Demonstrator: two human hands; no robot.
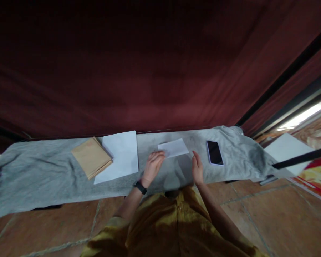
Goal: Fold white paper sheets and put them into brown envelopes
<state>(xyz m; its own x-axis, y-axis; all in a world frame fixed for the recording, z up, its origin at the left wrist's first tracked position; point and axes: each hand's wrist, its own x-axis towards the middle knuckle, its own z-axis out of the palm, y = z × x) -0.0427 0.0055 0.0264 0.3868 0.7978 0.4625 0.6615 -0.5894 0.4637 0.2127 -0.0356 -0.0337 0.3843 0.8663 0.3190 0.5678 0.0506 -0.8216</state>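
A small folded white sheet of paper point(173, 147) lies or hovers just over the grey cloth in front of me. My left hand point(154, 165), with a dark watch on its wrist, has its fingers curled at the paper's lower left corner and grips it there. Off the paper's right end is my right hand point(197, 169), turned edge-on with its fingers stretched upward. A faint pale flap of the sheet reaches toward its thumb; whether they touch is hard to make out. Right of that hand lies a phone point(215, 152) with a dark screen and pale case.
Grey cloth point(53, 185) covers a long narrow bench. On its left, a stack of brown paper envelopes point(92, 157) overlaps larger white sheets point(123, 153). A dark red panel point(149, 89) rises behind. Dark bars, white paper point(286, 151) and a colourful package point(319, 176) stand at right.
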